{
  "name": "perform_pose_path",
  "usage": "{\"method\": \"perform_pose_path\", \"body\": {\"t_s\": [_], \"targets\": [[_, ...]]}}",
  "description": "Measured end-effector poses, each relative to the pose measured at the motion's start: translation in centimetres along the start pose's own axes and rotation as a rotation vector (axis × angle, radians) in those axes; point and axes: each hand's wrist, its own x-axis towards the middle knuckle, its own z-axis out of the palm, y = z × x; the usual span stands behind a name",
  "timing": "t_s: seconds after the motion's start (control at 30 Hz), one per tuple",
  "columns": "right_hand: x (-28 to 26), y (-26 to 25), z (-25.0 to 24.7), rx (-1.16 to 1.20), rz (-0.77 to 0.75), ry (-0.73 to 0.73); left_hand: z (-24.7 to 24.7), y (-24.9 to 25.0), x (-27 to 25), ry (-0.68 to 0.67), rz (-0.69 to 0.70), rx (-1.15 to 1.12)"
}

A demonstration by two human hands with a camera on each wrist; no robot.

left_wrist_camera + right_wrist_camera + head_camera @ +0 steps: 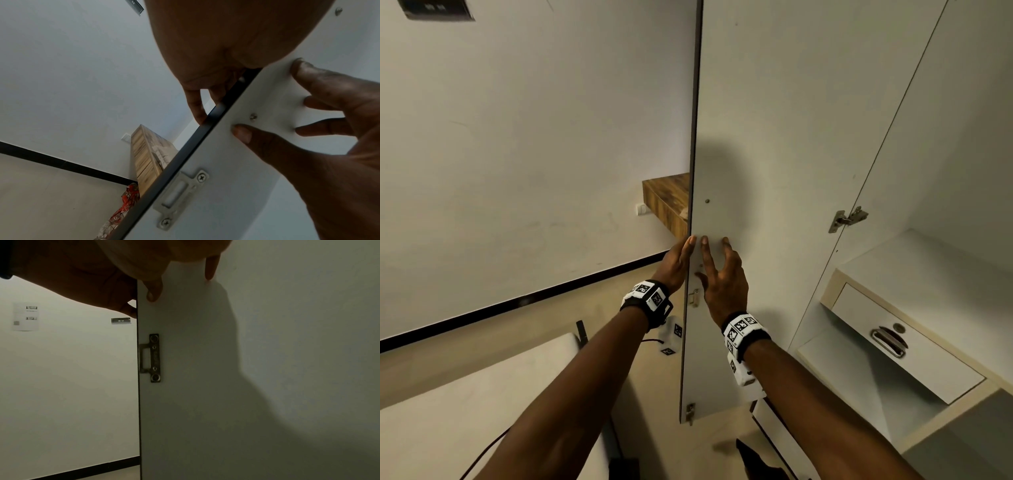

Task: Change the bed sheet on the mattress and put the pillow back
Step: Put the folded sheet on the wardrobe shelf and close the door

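I stand at an open white wardrobe door (756, 137). My left hand (677, 263) clasps its free edge, thumb on the inner side and fingers (195, 104) behind on the outer face. My right hand (722, 274) lies on the inner face with straight, spread fingers (308, 76) touching the panel. A pale bare mattress (482, 394) shows at the lower left of the head view. A red patterned cloth (123, 203) lies on the floor by the wall. No pillow is in view.
A metal strike plate (152, 358) sits on the door edge below my hands. Inside the wardrobe at right is a white drawer (893, 346) with a metal handle above a shelf. A wooden shelf (667, 202) juts from the wall behind the door.
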Motion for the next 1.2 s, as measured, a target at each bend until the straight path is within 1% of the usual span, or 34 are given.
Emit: {"method": "perform_pose_path", "body": {"t_s": [0.07,0.2,0.3,0.4,0.5,0.57,0.67,0.73,0.83,0.93,1.0,1.1,1.2], "targets": [[0.0,0.0,-0.1,0.012,-0.002,0.007,-0.1,0.6,-0.2,-0.006,0.000,0.014],[-0.6,-0.4,-0.6,0.052,0.006,-0.029,-0.5,1.2,-0.9,0.012,-0.062,0.053],[-2.3,-1.3,-0.6,0.099,-0.006,-0.061,-1.3,-0.4,-3.0,0.065,-0.092,0.241],[-4.9,-2.7,0.0,0.121,-0.042,-0.134,-2.8,-3.7,-7.2,0.116,-0.149,0.497],[-7.9,-5.0,1.0,0.157,-0.091,-0.256,-4.8,-7.5,-13.4,0.126,-0.292,0.677],[-9.8,-6.9,1.7,0.188,-0.133,-0.327,-6.3,-9.7,-18.1,0.135,-0.407,0.744],[-12.6,-10.7,2.5,0.233,-0.242,-0.445,-8.7,-11.6,-26.6,0.184,-0.570,0.814],[-14.2,-13.7,2.8,0.255,-0.297,-0.514,-10.0,-11.6,-31.7,0.206,-0.641,0.843],[-17.2,-19.3,2.8,0.325,-0.396,-0.616,-11.9,-10.6,-39.6,0.267,-0.763,0.888],[-20.3,-25.0,2.2,0.390,-0.496,-0.669,-13.7,-9.7,-46.5,0.346,-0.869,0.911],[-22.6,-28.5,1.6,0.418,-0.593,-0.692,-14.7,-8.8,-51.0,0.410,-0.943,0.918],[-25.6,-33.4,0.7,0.462,-0.709,-0.711,-16.4,-7.7,-57.3,0.468,-1.024,0.917],[-28.2,-38.5,-0.8,0.499,-0.781,-0.712,-18.4,-6.7,-63.4,0.522,-1.115,0.910]]}}
